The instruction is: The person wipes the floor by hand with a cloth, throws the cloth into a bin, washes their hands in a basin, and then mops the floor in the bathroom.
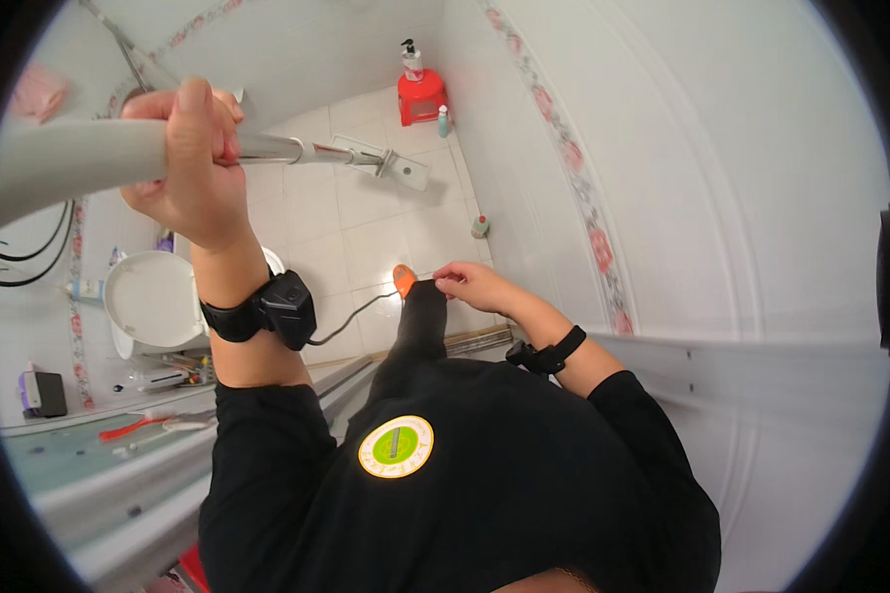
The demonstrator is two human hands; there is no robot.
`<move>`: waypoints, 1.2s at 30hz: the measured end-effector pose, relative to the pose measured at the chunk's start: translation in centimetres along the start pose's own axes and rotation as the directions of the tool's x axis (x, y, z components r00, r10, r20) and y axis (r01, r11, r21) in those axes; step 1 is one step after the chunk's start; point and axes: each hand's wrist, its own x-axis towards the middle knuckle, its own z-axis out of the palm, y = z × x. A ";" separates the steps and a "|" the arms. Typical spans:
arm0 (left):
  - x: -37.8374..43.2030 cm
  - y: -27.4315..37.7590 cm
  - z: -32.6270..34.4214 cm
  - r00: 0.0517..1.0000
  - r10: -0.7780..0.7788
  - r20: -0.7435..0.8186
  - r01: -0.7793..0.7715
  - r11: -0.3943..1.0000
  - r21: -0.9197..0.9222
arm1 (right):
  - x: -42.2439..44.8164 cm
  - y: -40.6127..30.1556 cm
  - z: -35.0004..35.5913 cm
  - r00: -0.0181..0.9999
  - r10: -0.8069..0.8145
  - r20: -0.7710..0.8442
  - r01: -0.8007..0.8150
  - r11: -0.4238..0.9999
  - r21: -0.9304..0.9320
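My left hand (193, 163) is closed around the light grey handle of a flat mop (267, 147), at the upper left. Its metal pole runs right and down to a flat rectangular mop head (408, 170) on the tiled floor. Part of the head's frame shows without a visible cloth. My right hand (471, 286) is beside my black-trousered leg, fingers loosely bent and nothing seen in it; its fingertips are close to the trouser fabric, and contact cannot be told. An orange shoe (403, 279) shows beyond the leg. Black devices are strapped to both forearms, a cable hanging from the left one.
A red plastic stool (421, 89) holds a pump bottle (413, 65). A pale blue bottle (443, 123) and a red-capped bottle (480, 227) stand along the right wall. A toilet lid (152, 298) is at left, above a glass shelf (74, 452) with small items. A door track (478, 341) crosses the floor.
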 end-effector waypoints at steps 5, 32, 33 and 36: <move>1.5 -11.1 -6.4 0.992 -0.069 -0.109 0.074 0.997 0.038 | 9.5 -1.7 -3.7 0.986 0.164 0.002 -0.164 0.986 0.022; 14.2 -43.7 -23.4 0.472 -0.060 -0.879 0.591 0.762 0.265 | 66.3 -30.7 -29.2 0.959 -0.057 -0.277 0.120 0.969 0.218; 13.8 -46.2 -23.5 0.469 -0.065 -0.881 0.605 0.750 0.267 | 68.5 -31.9 -30.9 0.938 -0.050 -0.343 0.151 0.950 0.275; 13.0 -52.0 -22.9 0.462 -0.260 -0.848 0.697 0.698 0.166 | 74.8 -35.5 -36.7 0.845 -0.237 -0.479 0.468 0.763 0.447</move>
